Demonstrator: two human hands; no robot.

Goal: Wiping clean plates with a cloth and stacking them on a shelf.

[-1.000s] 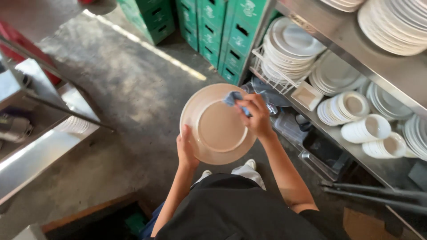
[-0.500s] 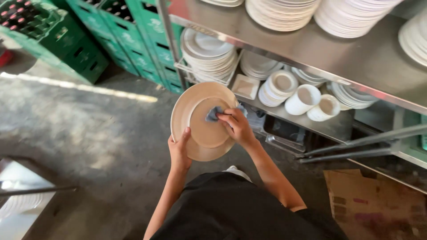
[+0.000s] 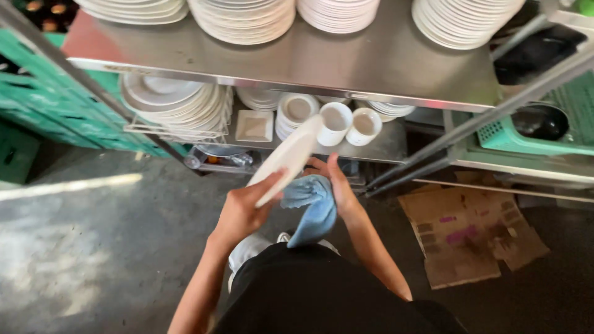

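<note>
My left hand [image 3: 242,209] grips the near rim of a cream round plate [image 3: 286,158], which is tilted almost edge-on toward the shelves. Against the plate's underside my right hand [image 3: 335,184] presses a light blue cloth [image 3: 313,207], and the cloth hangs down from it. In front of me stands a steel shelf unit [image 3: 346,60] with stacks of white plates [image 3: 242,17] on top. Its lower shelf carries more plates [image 3: 173,99], a square dish [image 3: 254,125] and small white cups [image 3: 336,122].
Green plastic crates [image 3: 43,105] stand to the left on the concrete floor. A green basket [image 3: 544,117] holding a dark pan sits on a rack at right. Flattened cardboard [image 3: 467,232] lies on the floor at lower right. A wire rack edge holds the lower left plate stack.
The plate has tipped from facing me to nearly edge-on. The cloth has moved from the plate's face to its underside. My view has swung closer to the shelves.
</note>
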